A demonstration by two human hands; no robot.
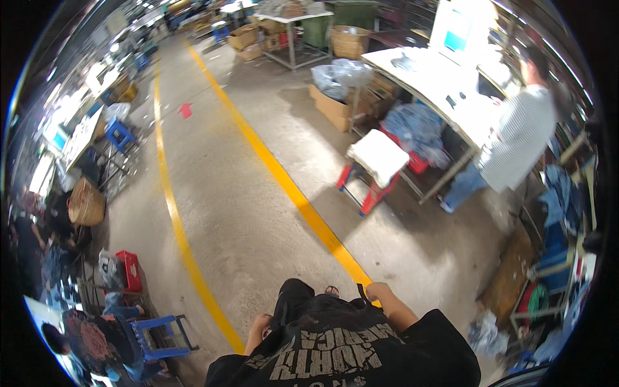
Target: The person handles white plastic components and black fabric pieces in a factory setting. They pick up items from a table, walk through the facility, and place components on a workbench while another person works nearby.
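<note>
My right hand (379, 292) is in front of my black shirt, its fingers closed around a narrow black strap (362, 293). Low beside my dark trouser leg is my left hand (262, 321). Its fingers look curled in; whatever they may hold is hidden. Below me lies a walkway between two yellow floor lines, and my right hand appears over the right-hand yellow line (303, 205). One sandalled foot (332, 291) shows past the shirt.
At right, a person in a striped shirt (521, 135) stands at a bright worktable (419, 72). A red-and-blue stool with a white cover (380, 155) stands beside the walkway. On the left are a seated person (97, 342), a blue stool (158, 335), a red crate (131, 271) and a wicker basket (86, 203).
</note>
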